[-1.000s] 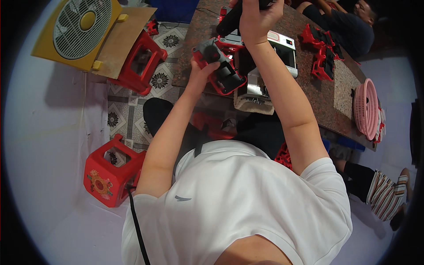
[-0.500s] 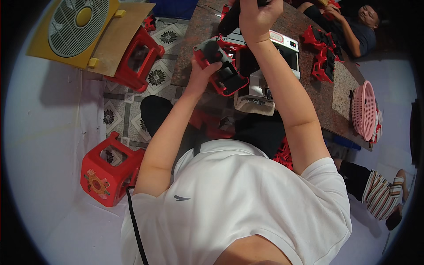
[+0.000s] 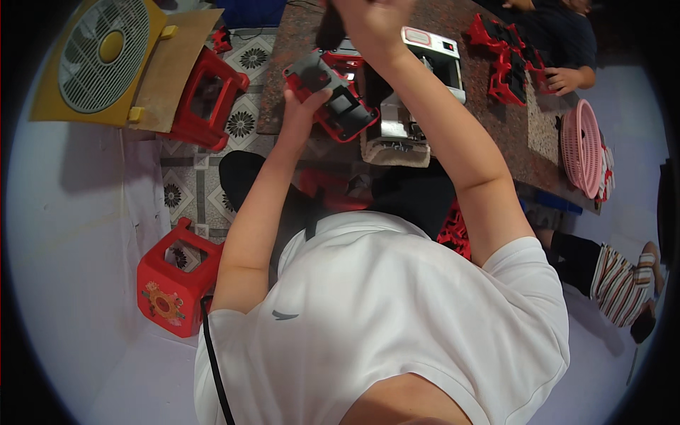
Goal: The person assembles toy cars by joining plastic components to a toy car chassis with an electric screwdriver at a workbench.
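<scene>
In my left hand [image 3: 300, 111] is a red plastic housing [image 3: 335, 103] with grey and black parts, tilted above the near edge of the table. My thumb lies over its near side and my fingers wrap beneath. My right hand [image 3: 379, 25], at the top edge of the view, is closed around a dark elongated tool [image 3: 329, 30] that is partly cut off. The tool's lower end is close to the housing's far end; whether they touch I cannot tell. My right forearm partly hides a white boxy machine [image 3: 433, 44]. A shiny metal box [image 3: 397, 127] stands near the housing.
Red and black housings [image 3: 507, 76] stand at the right of the speckled table [image 3: 464, 127], with a co-worker's hand [image 3: 564, 81] beside them. A pink basket [image 3: 581, 149] sits at the right end. Red stools [image 3: 170, 287] and a yellow fan [image 3: 106, 53] are on my left.
The whole view has shifted, placing table things further left and up. My right hand and the dark tool moved left, the tool now more upright. The co-worker's hand now reaches the red housings.
</scene>
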`<state>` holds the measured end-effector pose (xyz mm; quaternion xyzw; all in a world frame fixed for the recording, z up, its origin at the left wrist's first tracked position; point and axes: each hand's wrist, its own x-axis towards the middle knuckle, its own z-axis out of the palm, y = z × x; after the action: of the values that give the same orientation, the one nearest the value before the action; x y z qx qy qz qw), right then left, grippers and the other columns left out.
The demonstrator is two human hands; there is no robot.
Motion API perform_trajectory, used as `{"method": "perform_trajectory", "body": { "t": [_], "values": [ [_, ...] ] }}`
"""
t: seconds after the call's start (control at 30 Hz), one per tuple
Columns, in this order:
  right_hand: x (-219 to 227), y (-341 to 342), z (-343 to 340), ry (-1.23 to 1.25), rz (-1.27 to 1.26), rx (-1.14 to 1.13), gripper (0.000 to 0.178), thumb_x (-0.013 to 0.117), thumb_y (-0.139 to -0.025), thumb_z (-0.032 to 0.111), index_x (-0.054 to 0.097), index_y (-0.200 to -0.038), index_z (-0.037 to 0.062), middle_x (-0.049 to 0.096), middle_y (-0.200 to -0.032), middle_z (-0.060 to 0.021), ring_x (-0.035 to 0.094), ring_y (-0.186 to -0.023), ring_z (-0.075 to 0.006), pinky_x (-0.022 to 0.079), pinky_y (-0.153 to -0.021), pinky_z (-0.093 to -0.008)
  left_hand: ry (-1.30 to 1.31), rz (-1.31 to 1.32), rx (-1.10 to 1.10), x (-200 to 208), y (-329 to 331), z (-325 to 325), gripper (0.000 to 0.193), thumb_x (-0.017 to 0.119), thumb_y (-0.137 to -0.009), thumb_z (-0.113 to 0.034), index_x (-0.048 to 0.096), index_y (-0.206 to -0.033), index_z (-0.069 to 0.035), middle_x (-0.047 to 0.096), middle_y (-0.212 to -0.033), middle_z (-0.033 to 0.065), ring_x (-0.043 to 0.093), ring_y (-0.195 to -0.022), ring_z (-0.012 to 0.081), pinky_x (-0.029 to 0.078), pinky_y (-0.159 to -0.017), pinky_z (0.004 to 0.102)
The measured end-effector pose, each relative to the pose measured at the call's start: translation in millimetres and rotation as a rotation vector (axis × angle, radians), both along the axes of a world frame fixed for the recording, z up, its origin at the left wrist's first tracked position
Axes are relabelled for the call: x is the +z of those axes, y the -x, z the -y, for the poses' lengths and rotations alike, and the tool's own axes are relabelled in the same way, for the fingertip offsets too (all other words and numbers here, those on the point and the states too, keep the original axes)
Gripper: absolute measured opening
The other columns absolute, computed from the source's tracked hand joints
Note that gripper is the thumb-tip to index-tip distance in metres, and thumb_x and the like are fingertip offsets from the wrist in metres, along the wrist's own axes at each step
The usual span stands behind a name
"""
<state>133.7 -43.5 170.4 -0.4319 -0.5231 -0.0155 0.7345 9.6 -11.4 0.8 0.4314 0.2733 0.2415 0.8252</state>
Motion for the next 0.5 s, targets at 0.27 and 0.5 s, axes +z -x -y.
{"method": "perform_trajectory", "body": {
  "t": [0.27, 0.5],
  "values": [
    [-6.1, -13.6, 137.1, 0.331, -0.068, 0.11, 0.036, 0.069, -0.081, 0.015, 0.05, -0.106, -0.0022, 0.062, -0.077, -0.011, 0.061, -0.063, -0.016, 0.05, -0.056, -0.0265, -0.074, 0.02, 0.008, -5.3, -0.9, -0.8, 0.058, 0.067, -0.081, -0.011, 0.034, -0.127, -0.004, 0.052, -0.12, 0.0111, 0.055, -0.108, 0.019, 0.044, -0.095, 0.0329],
    [-33.0, -8.9, 161.0, 0.123, -0.067, 0.095, 0.039, 0.071, -0.078, 0.003, 0.049, -0.11, -0.002, 0.063, -0.076, -0.0112, 0.061, -0.066, -0.0162, 0.049, -0.058, -0.0273, -0.058, 0.037, -0.04, -8.8, 0.5, -1.7, 0.064, 0.068, -0.081, -0.015, 0.03, -0.132, -0.006, 0.05, -0.124, 0.012, 0.053, -0.114, 0.0204, 0.041, -0.099, 0.0336]
  ]
}}
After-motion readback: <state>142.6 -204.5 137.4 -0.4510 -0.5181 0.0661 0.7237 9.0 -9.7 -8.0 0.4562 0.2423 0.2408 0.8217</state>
